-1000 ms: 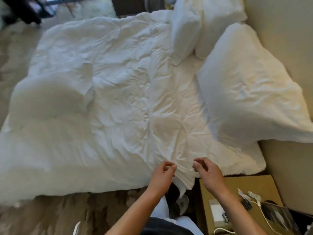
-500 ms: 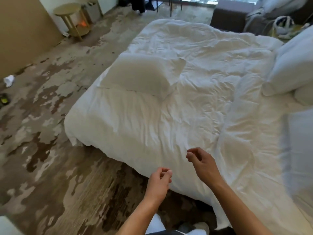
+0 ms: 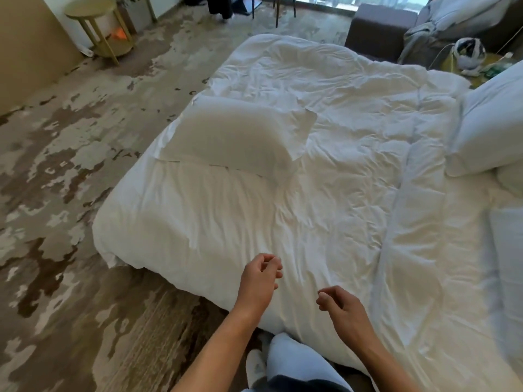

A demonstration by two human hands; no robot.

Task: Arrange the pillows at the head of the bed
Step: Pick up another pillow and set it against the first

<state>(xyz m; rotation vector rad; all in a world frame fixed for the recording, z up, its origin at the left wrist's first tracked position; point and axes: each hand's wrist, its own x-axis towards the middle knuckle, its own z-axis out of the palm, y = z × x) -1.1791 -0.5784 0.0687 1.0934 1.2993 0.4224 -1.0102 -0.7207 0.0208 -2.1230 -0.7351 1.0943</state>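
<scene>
One pillow (image 3: 235,137) lies out of place on the duvet (image 3: 339,193), near the bed's left edge. Other pillows (image 3: 489,123) already stand at the head. Both hands, left (image 3: 259,278) and right (image 3: 343,306), hang loosely curled, holding nothing.

Between our left hand (image 3: 259,280) and the lone pillow (image 3: 235,138) at twelve o'clock lies only flat, wrinkled duvet (image 3: 339,193), so we can reach straight over it. At three o'clock stacked pillows (image 3: 492,123) crowd the bed's edge. At ten o'clock, open carpet (image 3: 70,179) runs to a round side table (image 3: 99,26).
</scene>
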